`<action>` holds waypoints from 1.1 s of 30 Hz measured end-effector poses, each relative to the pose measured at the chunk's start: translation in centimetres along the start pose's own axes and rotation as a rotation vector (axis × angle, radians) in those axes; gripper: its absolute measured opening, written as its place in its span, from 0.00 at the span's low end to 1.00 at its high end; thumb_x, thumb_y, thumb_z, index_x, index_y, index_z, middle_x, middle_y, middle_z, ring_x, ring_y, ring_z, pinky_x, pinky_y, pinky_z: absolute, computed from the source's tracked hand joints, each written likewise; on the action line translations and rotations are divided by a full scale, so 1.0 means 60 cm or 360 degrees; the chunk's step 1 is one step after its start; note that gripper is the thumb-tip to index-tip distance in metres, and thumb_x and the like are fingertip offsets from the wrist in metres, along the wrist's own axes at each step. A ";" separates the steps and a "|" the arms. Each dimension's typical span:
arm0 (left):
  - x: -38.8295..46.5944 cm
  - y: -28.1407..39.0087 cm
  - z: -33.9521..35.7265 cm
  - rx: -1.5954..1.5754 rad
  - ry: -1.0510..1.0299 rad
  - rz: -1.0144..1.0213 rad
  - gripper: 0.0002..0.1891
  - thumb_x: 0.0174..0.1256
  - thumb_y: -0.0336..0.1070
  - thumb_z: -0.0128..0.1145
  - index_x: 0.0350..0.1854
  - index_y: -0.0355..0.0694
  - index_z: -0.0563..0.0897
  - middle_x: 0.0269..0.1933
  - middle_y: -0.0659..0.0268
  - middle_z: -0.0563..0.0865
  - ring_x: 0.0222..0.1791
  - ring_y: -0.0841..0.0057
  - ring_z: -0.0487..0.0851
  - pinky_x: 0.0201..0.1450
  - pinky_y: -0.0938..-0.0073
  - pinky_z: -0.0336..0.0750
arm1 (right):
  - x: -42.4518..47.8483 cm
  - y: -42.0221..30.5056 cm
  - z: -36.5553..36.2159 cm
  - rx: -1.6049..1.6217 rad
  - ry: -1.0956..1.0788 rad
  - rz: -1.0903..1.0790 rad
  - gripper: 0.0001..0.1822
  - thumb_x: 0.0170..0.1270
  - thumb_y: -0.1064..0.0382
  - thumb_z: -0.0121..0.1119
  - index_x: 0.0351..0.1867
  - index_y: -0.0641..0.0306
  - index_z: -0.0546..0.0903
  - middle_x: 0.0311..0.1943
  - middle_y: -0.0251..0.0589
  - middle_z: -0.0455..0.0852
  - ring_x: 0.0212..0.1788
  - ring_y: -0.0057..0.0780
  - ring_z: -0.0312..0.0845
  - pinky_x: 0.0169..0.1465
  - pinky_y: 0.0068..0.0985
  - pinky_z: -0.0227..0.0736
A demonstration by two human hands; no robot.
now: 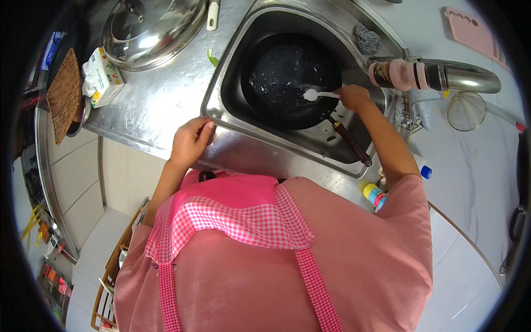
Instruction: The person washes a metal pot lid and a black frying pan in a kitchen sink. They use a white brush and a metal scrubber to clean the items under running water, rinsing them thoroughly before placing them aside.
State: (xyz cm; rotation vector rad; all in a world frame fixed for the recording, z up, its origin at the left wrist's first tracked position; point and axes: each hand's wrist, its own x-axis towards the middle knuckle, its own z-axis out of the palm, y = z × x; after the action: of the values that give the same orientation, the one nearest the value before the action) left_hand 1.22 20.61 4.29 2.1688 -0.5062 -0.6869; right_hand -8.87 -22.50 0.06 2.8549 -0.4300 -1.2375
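A black wok [286,79] with a dark wooden handle [350,143] lies in the stainless steel sink [215,110], with what looks like water in it. My right hand [353,98] grips the handle of a small white spoon [312,95], whose bowl is over the right part of the wok. My left hand [193,139] rests on the steel counter's front edge, left of the sink's near corner, thumb beside the curled fingers; nothing shows in it. Bits of green scrap lie in the sink beside the wok handle.
A domed steel lid [153,37], a tissue box [105,79] and a green peel [212,57] lie left of the sink. A steel wool pad [367,39] sits at its back right. The faucet [468,76] reaches in from the right, near a wire strainer [466,111].
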 end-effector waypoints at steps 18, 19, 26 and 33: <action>0.015 -0.005 0.005 0.0072 0.0026 0.0132 0.12 0.62 0.39 0.54 0.37 0.33 0.81 0.30 0.53 0.83 0.28 0.61 0.82 0.33 0.70 0.75 | -0.063 -0.063 0.108 0.0297 0.0054 -0.0042 0.18 0.61 0.60 0.47 0.53 0.47 0.74 0.37 0.47 0.83 0.38 0.47 0.80 0.40 0.41 0.74; 0.015 -0.006 0.004 0.0074 0.0030 0.0113 0.12 0.62 0.39 0.54 0.37 0.33 0.81 0.30 0.53 0.83 0.28 0.61 0.82 0.33 0.70 0.75 | -0.069 -0.082 0.115 0.0299 -0.0015 -0.0186 0.21 0.61 0.59 0.47 0.57 0.46 0.71 0.36 0.49 0.82 0.37 0.49 0.79 0.39 0.41 0.73; 0.024 0.027 0.012 0.0150 -0.0061 0.0232 0.11 0.62 0.38 0.55 0.35 0.34 0.81 0.31 0.52 0.83 0.30 0.57 0.81 0.33 0.68 0.75 | 0.087 -0.208 0.071 0.0483 0.0607 -0.0189 0.25 0.63 0.61 0.44 0.63 0.40 0.62 0.37 0.50 0.79 0.37 0.47 0.79 0.39 0.40 0.74; 0.015 0.014 0.005 0.0090 -0.0016 0.0063 0.12 0.63 0.39 0.54 0.36 0.33 0.81 0.30 0.51 0.83 0.29 0.58 0.82 0.33 0.69 0.74 | 0.016 -0.043 0.080 0.0449 0.0776 0.0362 0.22 0.61 0.62 0.45 0.58 0.57 0.68 0.36 0.55 0.81 0.38 0.49 0.80 0.38 0.42 0.74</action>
State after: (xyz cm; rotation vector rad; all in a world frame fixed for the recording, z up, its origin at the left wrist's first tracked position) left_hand 1.65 19.44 4.49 2.2027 -0.5786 -0.6693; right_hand -11.05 -19.75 -4.24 3.0702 -0.9306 -0.4499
